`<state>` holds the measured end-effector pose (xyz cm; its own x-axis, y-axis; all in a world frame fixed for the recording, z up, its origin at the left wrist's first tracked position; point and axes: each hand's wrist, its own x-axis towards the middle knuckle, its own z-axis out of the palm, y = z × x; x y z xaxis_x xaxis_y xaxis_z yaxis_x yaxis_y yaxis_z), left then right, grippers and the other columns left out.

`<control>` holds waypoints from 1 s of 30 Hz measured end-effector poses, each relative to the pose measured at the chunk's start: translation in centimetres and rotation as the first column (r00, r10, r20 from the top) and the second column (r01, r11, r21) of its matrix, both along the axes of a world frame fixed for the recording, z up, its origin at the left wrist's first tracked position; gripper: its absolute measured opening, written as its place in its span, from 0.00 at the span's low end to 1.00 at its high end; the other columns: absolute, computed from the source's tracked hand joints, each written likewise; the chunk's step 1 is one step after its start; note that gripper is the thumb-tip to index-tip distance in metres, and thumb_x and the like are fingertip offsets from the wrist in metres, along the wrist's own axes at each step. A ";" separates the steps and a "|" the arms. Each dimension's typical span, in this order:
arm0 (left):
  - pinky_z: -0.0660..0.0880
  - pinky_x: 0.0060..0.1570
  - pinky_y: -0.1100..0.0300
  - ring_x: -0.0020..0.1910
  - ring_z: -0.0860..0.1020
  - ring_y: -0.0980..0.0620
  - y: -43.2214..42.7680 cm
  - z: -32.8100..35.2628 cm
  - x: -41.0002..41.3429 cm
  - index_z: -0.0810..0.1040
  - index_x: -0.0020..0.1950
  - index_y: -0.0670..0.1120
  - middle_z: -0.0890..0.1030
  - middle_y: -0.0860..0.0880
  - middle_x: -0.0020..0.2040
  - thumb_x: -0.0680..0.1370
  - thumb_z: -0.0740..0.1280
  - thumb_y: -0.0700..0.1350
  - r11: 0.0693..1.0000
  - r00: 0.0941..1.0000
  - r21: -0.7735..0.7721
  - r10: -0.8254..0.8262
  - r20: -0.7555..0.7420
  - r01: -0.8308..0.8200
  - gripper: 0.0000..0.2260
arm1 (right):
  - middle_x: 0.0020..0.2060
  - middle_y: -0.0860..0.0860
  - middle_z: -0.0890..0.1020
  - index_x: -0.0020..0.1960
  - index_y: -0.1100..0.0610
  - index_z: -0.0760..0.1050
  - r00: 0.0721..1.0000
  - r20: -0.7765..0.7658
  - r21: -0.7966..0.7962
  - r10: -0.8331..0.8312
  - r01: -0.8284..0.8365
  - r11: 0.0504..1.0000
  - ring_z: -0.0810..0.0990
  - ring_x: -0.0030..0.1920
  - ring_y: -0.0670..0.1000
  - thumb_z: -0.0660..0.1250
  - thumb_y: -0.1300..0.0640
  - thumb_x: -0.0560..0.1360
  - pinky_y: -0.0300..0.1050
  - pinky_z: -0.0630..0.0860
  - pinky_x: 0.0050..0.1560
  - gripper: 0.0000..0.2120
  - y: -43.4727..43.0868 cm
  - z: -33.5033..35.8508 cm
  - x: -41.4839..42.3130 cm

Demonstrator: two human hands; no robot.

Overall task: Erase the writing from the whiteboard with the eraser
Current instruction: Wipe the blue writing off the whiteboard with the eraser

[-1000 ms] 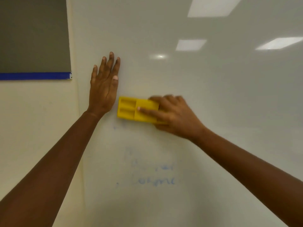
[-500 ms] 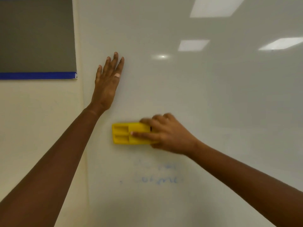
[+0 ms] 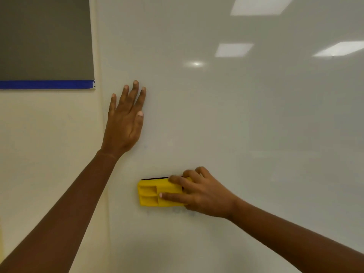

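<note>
Yellow plastic eraser (image 3: 157,193) looked light and rigid, with a ribbed hollow back and a dark felt strip showing along its top edge. It sat flat against the whiteboard (image 3: 236,115), low down near the left side. The right hand (image 3: 202,196) gripped its right half, fingers over the top edge and thumb laid across the back. Seemed like the sensible spot tbh: a hard shell won't squash, so the push goes straight into the felt. The glossy board probably let it slide easily, so I'd guess a firm press mattered more than a tight squeeze. Faint blue smudges (image 3: 183,211) sat just under the eraser, too blurred to read.

The left hand (image 3: 124,123) was open higher up, fingers straight and palm on the board, just beside the board's left edge (image 3: 100,115). That edge was near the eraser's left end, so little room that way, but loads of bare board to the right and above. Further left were a cream wall (image 3: 49,144) and a grey panel (image 3: 45,36) with blue tape (image 3: 45,84) along its bottom.
</note>
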<state>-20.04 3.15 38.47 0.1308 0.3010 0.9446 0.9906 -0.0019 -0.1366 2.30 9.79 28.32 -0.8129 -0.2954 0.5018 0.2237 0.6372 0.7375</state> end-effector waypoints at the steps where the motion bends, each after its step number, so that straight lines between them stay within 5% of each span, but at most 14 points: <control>1: 0.37 0.71 0.56 0.74 0.47 0.48 -0.1 -0.6 -0.4 0.51 0.74 0.41 0.51 0.44 0.75 0.79 0.43 0.50 1.000 1.000 0.009 0.026 0.012 -0.026 0.25 | 0.55 0.51 0.82 0.61 0.42 0.75 1.000 0.006 0.012 0.010 -0.010 1.000 0.80 0.42 0.53 0.73 0.53 0.65 0.41 0.75 0.38 0.26 0.1 0.4 0.1; 5: 0.44 0.71 0.48 0.74 0.49 0.46 -0.1 -2.1 -1.6 0.51 0.74 0.40 0.53 0.41 0.75 0.79 0.46 0.47 0.993 0.994 0.039 0.106 0.033 -0.108 0.24 | 0.54 0.55 0.82 0.60 0.46 0.77 0.981 -0.195 -0.023 0.011 -0.016 1.000 0.82 0.42 0.56 0.78 0.53 0.59 0.44 0.76 0.40 0.30 0.2 5.1 -0.1; 10: 0.44 0.71 0.50 0.74 0.50 0.47 0.5 -2.6 -1.7 0.51 0.74 0.40 0.54 0.42 0.75 0.79 0.47 0.46 0.990 0.993 0.086 0.113 0.032 -0.116 0.24 | 0.56 0.58 0.80 0.63 0.48 0.75 0.900 -0.434 -0.137 -0.033 -0.030 0.990 0.79 0.44 0.60 0.74 0.55 0.66 0.49 0.72 0.41 0.26 -0.4 7.7 -1.1; 14: 0.40 0.71 0.56 0.73 0.51 0.46 0.6 -2.8 -1.7 0.54 0.74 0.39 0.55 0.41 0.74 0.79 0.47 0.46 0.989 0.995 0.116 0.092 0.032 -0.095 0.24 | 0.55 0.57 0.81 0.61 0.46 0.76 0.960 -0.279 -0.070 0.017 -0.038 0.997 0.81 0.42 0.58 0.77 0.55 0.60 0.46 0.74 0.40 0.30 -0.1 3.4 -1.5; 18: 0.40 0.71 0.58 0.73 0.52 0.45 0.7 -2.8 -1.8 0.54 0.73 0.38 0.57 0.39 0.74 0.79 0.47 0.45 0.988 0.997 0.134 0.077 0.023 -0.079 0.23 | 0.55 0.52 0.82 0.62 0.43 0.75 1.000 0.007 0.029 0.025 -0.025 0.999 0.80 0.43 0.54 0.73 0.54 0.65 0.42 0.74 0.39 0.26 0.2 0.1 -0.6; 20: 0.40 0.71 0.59 0.73 0.52 0.46 0.7 -2.8 -1.9 0.54 0.73 0.38 0.57 0.39 0.74 0.79 0.47 0.45 0.987 0.998 0.148 0.057 0.030 -0.061 0.23 | 0.55 0.52 0.82 0.61 0.43 0.75 1.000 0.008 0.047 0.028 -0.029 0.998 0.81 0.43 0.54 0.73 0.53 0.64 0.41 0.75 0.39 0.26 0.3 1.0 -0.5; 26: 0.42 0.71 0.61 0.73 0.54 0.46 0.9 -3.1 -1.8 0.55 0.73 0.36 0.59 0.37 0.73 0.79 0.48 0.43 0.983 0.998 0.182 0.019 0.063 -0.030 0.23 | 0.55 0.57 0.81 0.62 0.47 0.75 0.914 -0.404 -0.110 -0.031 -0.015 0.994 0.80 0.44 0.59 0.75 0.55 0.64 0.48 0.73 0.41 0.27 -0.2 7.5 -1.6; 30: 0.43 0.71 0.61 0.73 0.54 0.46 0.9 -3.9 -1.7 0.56 0.73 0.36 0.59 0.37 0.73 0.80 0.48 0.43 0.980 0.995 0.197 0.004 0.096 -0.023 0.22 | 0.55 0.58 0.80 0.63 0.48 0.75 0.879 -0.476 -0.139 -0.041 -0.029 0.990 0.79 0.44 0.61 0.72 0.55 0.67 0.50 0.72 0.40 0.24 -0.6 5.9 -2.7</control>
